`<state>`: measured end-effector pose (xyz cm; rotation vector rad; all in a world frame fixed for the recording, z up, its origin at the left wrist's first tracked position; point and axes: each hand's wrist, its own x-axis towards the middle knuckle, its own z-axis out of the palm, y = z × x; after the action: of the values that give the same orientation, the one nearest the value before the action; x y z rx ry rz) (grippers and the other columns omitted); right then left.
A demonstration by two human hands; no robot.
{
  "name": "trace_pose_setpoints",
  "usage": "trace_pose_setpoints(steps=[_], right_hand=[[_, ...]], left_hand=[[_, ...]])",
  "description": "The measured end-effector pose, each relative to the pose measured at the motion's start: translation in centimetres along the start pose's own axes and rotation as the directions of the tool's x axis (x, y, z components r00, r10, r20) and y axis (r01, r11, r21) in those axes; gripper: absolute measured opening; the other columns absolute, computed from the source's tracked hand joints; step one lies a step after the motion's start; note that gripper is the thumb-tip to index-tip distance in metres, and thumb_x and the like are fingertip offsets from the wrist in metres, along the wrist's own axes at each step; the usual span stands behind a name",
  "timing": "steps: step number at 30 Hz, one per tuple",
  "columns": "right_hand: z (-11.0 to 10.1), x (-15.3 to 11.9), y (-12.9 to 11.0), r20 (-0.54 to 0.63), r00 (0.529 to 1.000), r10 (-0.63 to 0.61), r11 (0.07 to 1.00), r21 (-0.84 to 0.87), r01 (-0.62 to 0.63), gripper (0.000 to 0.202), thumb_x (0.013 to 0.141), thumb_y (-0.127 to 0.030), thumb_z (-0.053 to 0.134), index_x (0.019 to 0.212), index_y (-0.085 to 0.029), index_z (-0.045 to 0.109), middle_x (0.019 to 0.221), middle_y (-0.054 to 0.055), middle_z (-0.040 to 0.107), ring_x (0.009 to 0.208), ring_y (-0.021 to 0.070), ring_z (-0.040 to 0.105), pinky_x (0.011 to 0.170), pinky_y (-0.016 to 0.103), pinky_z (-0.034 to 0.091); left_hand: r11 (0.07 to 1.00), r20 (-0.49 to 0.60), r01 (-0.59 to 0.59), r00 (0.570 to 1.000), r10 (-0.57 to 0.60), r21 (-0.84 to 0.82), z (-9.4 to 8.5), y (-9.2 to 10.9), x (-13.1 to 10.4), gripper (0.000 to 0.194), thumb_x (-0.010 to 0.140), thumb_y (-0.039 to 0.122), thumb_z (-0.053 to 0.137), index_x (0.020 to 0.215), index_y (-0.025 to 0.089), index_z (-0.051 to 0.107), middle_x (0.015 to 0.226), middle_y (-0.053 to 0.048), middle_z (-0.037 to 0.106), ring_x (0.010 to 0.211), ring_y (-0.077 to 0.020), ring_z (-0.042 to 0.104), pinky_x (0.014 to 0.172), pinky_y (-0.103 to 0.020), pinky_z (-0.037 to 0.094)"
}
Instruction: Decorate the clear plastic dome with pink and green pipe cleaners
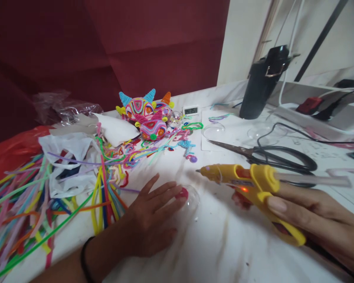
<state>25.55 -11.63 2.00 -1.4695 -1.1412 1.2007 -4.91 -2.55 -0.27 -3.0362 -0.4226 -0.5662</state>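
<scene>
My right hand is wrapped round the handle of a yellow glue gun; its nozzle points left, a small red light glows on it and a glue stick juts from the back. My left hand has its fingers spread, the tips at a clear plastic dome on the white table. A round dark pink piece shows at the dome's left side, by my fingertips. Whether my fingers press on it cannot be made out.
Loose colourful pipe cleaners lie at the left by a white plastic bag. Colourful horned figures and a small clock stand behind. Black scissors lie beyond the glue gun. A black bottle stands at the back right.
</scene>
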Motion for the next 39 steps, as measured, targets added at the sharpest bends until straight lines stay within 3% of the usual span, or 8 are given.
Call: trace_pose_setpoints(steps=[3, 7, 12, 16, 22, 27, 32, 39], right_hand=[[-0.8, 0.2, 0.7, -0.036, 0.963, -0.267, 0.909, -0.342, 0.24, 0.033, 0.078, -0.051, 0.064, 0.107, -0.037, 0.071, 0.116, 0.004, 0.068, 0.104, 0.0378, 0.061, 0.08, 0.047, 0.055], [-0.6, 0.8, 0.7, 0.163, 0.817, -0.553, 0.591, -0.614, 0.523, 0.035, 0.088, -0.038, 0.056, 0.122, -0.036, 0.059, 0.121, 0.007, 0.062, 0.103, 0.0312, 0.062, 0.077, 0.04, 0.057], [0.4, 2.1, 1.4, 0.352, 0.743, -0.569, 0.319, -0.738, 0.594, 0.036, 0.092, -0.036, 0.049, 0.121, -0.016, 0.057, 0.104, 0.013, 0.062, 0.091, 0.0258, 0.063, 0.077, 0.04, 0.057], [0.7, 2.5, 1.4, 0.421, 0.694, -0.584, 0.178, -0.768, 0.616, 0.034, 0.092, -0.033, 0.05, 0.119, -0.014, 0.058, 0.106, 0.015, 0.061, 0.093, 0.0275, 0.062, 0.079, 0.047, 0.056], [2.5, 1.9, -1.3, 0.52, 0.61, -0.598, 0.236, -0.614, 0.754, 0.03, 0.093, -0.022, 0.044, 0.121, -0.022, 0.056, 0.115, 0.014, 0.057, 0.107, 0.0288, 0.056, 0.087, 0.046, 0.052], [4.8, 2.6, -2.0, 0.619, 0.51, -0.597, 0.163, -0.529, 0.833, 0.031, 0.089, -0.012, 0.045, 0.117, -0.016, 0.058, 0.107, 0.014, 0.061, 0.104, 0.0299, 0.054, 0.09, 0.05, 0.045], [5.7, 3.3, -1.8, 0.643, 0.501, -0.579, 0.146, -0.523, 0.84, 0.025, 0.089, -0.008, 0.043, 0.106, -0.013, 0.061, 0.096, 0.012, 0.062, 0.095, 0.0284, 0.054, 0.088, 0.05, 0.039], [5.7, 3.2, -1.5, 0.635, 0.505, -0.584, 0.165, -0.517, 0.84, 0.03, 0.087, -0.006, 0.046, 0.113, -0.013, 0.06, 0.097, 0.009, 0.061, 0.092, 0.0256, 0.049, 0.091, 0.047, 0.032]], left_hand=[[1.0, -0.019, -0.002, 1.0, 0.002, -0.002, 0.1, 0.1, 0.0, 0.057, 0.084, 0.022, 0.052, 0.139, 0.013, 0.037, 0.139, -0.015, 0.05, 0.137, -0.0298, 0.036, 0.115, -0.06, 0.015], [1.0, -0.035, -0.014, 0.999, 0.014, -0.002, 0.0, 0.1, 0.1, 0.057, 0.084, 0.021, 0.053, 0.138, 0.012, 0.038, 0.138, -0.015, 0.052, 0.137, -0.0299, 0.036, 0.116, -0.059, 0.014], [1.0, -0.026, -0.016, 1.0, 0.016, 0.011, -0.1, 0.1, 0.1, 0.057, 0.085, 0.024, 0.052, 0.139, 0.012, 0.036, 0.14, -0.015, 0.049, 0.138, -0.0297, 0.034, 0.116, -0.06, 0.01], [1.0, -0.025, -0.002, 1.0, 0.002, 0.01, -0.2, 0.2, 0.1, 0.056, 0.087, 0.027, 0.051, 0.139, 0.014, 0.036, 0.14, -0.014, 0.05, 0.137, -0.0292, 0.036, 0.116, -0.059, 0.011], [1.0, -0.055, 0.003, 0.998, -0.002, 0.005, -0.4, 0.3, 0.4, 0.053, 0.086, 0.027, 0.051, 0.136, 0.015, 0.04, 0.137, -0.014, 0.053, 0.134, -0.0274, 0.041, 0.117, -0.056, 0.013], [1.0, -0.048, 0.002, 0.999, -0.001, 0.02, -0.5, 0.4, 0.6, 0.047, 0.087, 0.029, 0.05, 0.131, 0.014, 0.045, 0.135, -0.015, 0.055, 0.133, -0.0267, 0.042, 0.117, -0.055, 0.013], [1.0, -0.056, -0.003, 0.998, 0.004, 0.016, -0.5, 0.3, 0.6, 0.046, 0.086, 0.028, 0.051, 0.13, 0.014, 0.046, 0.135, -0.014, 0.054, 0.135, -0.0254, 0.039, 0.117, -0.053, 0.013], [1.0, -0.037, 0.01, 0.999, -0.01, 0.005, -0.5, 0.5, 0.4, 0.048, 0.086, 0.03, 0.051, 0.131, 0.013, 0.045, 0.137, -0.015, 0.053, 0.135, -0.0267, 0.039, 0.117, -0.056, 0.012]])
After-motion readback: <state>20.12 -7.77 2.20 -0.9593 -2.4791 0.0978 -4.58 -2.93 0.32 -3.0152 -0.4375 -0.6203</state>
